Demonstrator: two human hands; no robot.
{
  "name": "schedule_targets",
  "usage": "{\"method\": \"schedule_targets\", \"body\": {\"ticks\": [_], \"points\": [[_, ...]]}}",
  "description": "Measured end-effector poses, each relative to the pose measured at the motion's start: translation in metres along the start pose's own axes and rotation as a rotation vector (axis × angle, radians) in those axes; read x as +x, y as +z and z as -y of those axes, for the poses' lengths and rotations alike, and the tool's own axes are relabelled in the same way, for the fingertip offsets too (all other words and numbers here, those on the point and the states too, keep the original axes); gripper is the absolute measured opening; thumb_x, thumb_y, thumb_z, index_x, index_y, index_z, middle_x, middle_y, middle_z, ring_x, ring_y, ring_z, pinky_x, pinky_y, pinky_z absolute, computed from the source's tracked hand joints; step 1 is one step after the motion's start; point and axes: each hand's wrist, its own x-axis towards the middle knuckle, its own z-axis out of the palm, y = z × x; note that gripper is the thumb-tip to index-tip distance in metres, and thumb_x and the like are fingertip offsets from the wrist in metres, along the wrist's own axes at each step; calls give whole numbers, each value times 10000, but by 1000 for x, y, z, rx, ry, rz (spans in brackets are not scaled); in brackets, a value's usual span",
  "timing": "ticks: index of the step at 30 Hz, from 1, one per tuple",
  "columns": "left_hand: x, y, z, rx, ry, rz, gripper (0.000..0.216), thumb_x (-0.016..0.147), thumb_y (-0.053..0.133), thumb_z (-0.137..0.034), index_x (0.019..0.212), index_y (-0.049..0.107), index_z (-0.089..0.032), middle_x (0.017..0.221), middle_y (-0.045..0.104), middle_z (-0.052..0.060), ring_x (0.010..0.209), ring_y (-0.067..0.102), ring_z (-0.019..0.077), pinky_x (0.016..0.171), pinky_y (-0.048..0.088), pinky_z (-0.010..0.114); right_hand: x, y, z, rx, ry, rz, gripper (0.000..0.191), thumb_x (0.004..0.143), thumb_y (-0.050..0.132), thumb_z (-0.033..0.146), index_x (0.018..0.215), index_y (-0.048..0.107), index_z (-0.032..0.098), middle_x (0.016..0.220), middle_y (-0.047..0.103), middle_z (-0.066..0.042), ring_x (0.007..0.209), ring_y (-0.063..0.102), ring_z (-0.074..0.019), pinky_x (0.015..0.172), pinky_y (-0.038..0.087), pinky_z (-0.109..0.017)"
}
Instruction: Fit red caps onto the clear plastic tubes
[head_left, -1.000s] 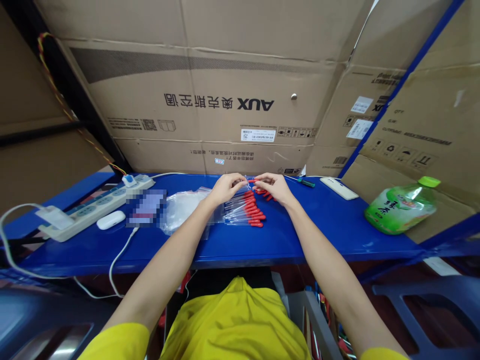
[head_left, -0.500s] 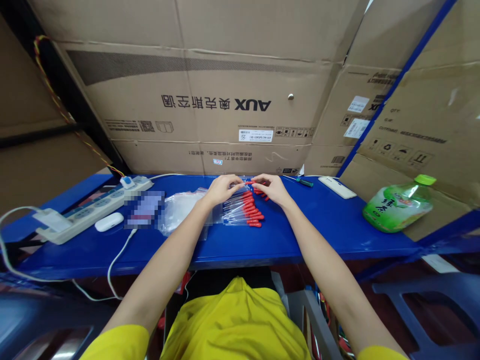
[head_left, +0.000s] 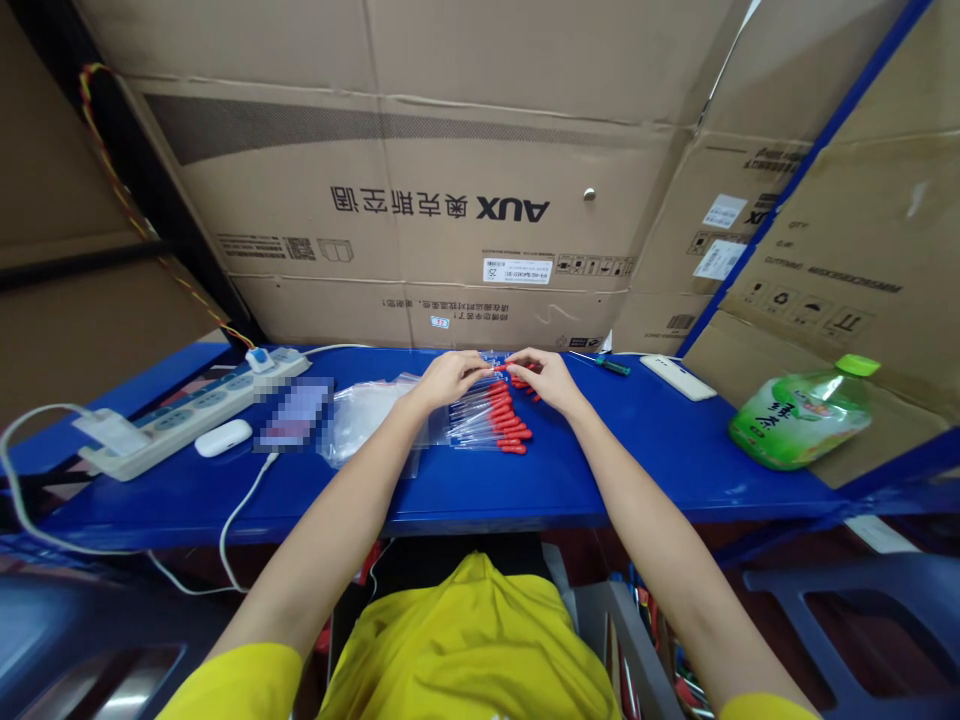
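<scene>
Hands (head_left: pixel 452 379) (head_left: pixel 552 379) barely moved; red piece (head_left: pixel 502 367) between them partly hidden.

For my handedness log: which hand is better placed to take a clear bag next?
Probably the left hand: the clear bags lie on its side; the right hand is farther away.

The head camera looks forward and down, near the blue table (head_left: pixel 495 488).

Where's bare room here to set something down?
The blue tabletop is bare between the right forearm and the green plastic bottle, and on the near side of the slim red-ended pieces. The left is crowded: white power strip, clear plastic bags.
</scene>
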Motion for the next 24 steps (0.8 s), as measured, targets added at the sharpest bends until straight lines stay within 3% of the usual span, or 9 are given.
{"method": "schedule_targets", "body": {"ticks": [10, 18, 24], "points": [[-3, 5, 6, 117, -183, -14, 405, 1071, 422, -420, 1188, 760, -230, 1200, 780, 71, 1109, 707, 249, 887, 496, 317, -1, 2, -5, -267, -85, 69, 214, 889, 712, 379, 1006, 784, 214, 919, 800, -51, 820, 716, -206, 787, 529, -325], [-8, 16, 25, 182, -234, 106, 245, 950, 597, -300, 1093, 786, -237, 1088, 781, 65, 1008, 703, 227, 824, 500, 288, 3, 7, -16, -515, -154, 104, 168, 943, 697, 319, 1039, 810, 241, 973, 799, -52, 869, 656, -225, 814, 480, -342], [-8, 18, 25, 174, -262, 92, 212, 880, 669, -286, 1054, 786, -253, 1021, 778, 43, 925, 697, 210, 750, 482, 268, 5, 8, -23, -573, -136, 85, 203, 986, 621, 255, 1059, 810, 242, 1090, 806, -55, 957, 673, -248, 899, 479, -369]]}}
